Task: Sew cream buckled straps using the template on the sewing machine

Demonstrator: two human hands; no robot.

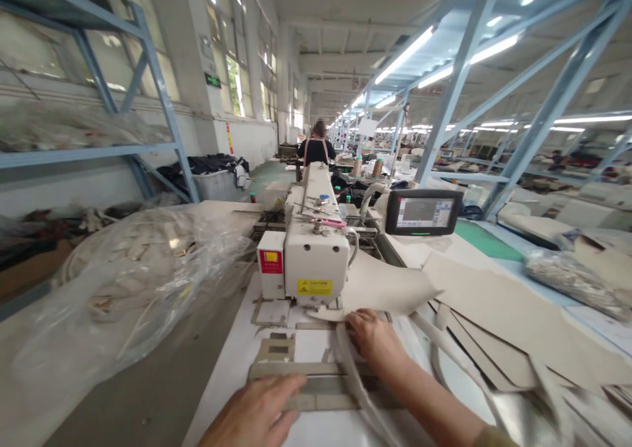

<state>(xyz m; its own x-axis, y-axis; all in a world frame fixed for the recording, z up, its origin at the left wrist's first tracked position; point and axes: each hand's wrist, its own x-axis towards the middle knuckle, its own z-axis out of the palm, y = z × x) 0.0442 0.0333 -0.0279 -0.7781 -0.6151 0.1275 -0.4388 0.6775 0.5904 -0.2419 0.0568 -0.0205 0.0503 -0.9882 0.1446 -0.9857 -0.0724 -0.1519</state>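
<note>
My left hand (259, 411) lies low in front of the sewing machine, fingers stretched out and thumb apart, with nothing held. Its fingertips are at the edge of a flat frame-like template (326, 402) on the white machine bed. My right hand (370, 334) is closed at the near edge of a beige fabric panel (390, 286), its fingers curled; the fingertips are partly hidden. A pale strip (353, 368) hangs down beside that hand toward me. Right behind the panel's edge stands the white sewing machine head (316, 262), which hides the needle area.
A control screen (423, 212) stands right of the machine. Stacked beige panels (518, 309) cover the right side. A clear plastic bag (143, 282) of beige pieces lies left. Pink-handled snips (328, 223) rest on the machine head. Farther off, a person (316, 149) faces away.
</note>
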